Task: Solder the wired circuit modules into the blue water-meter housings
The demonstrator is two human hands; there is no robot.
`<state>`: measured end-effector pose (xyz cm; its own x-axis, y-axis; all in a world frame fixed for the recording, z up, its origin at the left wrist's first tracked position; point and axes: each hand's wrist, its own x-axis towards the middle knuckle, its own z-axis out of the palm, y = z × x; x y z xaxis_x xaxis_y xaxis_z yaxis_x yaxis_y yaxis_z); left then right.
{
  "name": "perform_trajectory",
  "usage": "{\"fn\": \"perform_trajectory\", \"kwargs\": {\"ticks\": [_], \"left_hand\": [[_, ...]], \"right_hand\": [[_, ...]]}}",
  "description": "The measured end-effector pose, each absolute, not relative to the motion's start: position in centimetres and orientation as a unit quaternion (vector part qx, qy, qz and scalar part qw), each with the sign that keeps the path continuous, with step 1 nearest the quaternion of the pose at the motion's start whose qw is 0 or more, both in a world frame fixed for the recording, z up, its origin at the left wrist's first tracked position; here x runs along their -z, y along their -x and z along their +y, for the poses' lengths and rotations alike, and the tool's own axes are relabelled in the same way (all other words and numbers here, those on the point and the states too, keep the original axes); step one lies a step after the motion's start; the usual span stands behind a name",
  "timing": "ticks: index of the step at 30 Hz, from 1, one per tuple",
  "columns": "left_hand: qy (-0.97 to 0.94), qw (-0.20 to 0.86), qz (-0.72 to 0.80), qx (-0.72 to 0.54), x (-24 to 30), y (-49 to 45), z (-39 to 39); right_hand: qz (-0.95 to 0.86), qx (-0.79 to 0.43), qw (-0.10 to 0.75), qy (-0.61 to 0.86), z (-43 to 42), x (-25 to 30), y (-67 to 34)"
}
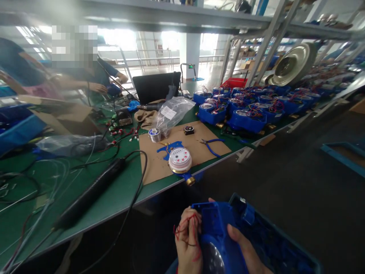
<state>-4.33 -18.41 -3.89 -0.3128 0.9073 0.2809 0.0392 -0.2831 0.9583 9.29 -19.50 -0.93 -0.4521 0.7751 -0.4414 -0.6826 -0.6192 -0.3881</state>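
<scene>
Low in the head view, both hands hold a blue water-meter housing (216, 232) over a blue crate (285, 251). My left hand (188, 239) is closed on its left side, with thin red wires (185, 228) looped through the fingers. My right hand (245, 251) grips the housing from the right, thumb on top. On the green bench (114, 198) ahead, a water meter with a white dial (180, 160) lies on a brown cardboard sheet (159, 163).
Blue-handled pliers (211, 144), a solder spool (155, 134), a small black part (188, 130) and a plastic bag (172, 112) lie by the cardboard. A black tool with cable (94, 192) lies left. Several blue meters (251, 108) fill the right. Other people work at far left.
</scene>
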Motion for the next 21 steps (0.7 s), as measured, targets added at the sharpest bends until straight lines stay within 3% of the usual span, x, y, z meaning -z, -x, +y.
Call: {"fn": "perform_trajectory", "kwargs": {"ticks": [3,8,13,18,21], "left_hand": [[-0.488,0.336,0.495,-0.636,4.3,4.3,-18.4],[-0.412,0.360,0.532,-0.646,5.0,3.7,-17.6],[-0.412,0.352,0.542,-0.642,5.6,3.6,-16.9],[-0.419,0.349,0.561,-0.623,6.1,4.1,-16.7],[-0.486,0.340,0.532,-0.604,6.8,4.8,-16.7]], "right_hand": [[-0.062,-0.837,0.444,0.314,-19.3,1.5,-9.5],[0.013,-0.888,0.329,0.322,-18.7,2.4,-9.6],[-0.019,-0.857,0.395,0.330,-17.9,3.0,-9.3],[0.029,-0.876,0.341,0.340,-17.3,3.4,-9.1],[-0.021,-0.848,0.408,0.339,-17.2,3.6,-9.2]]}}
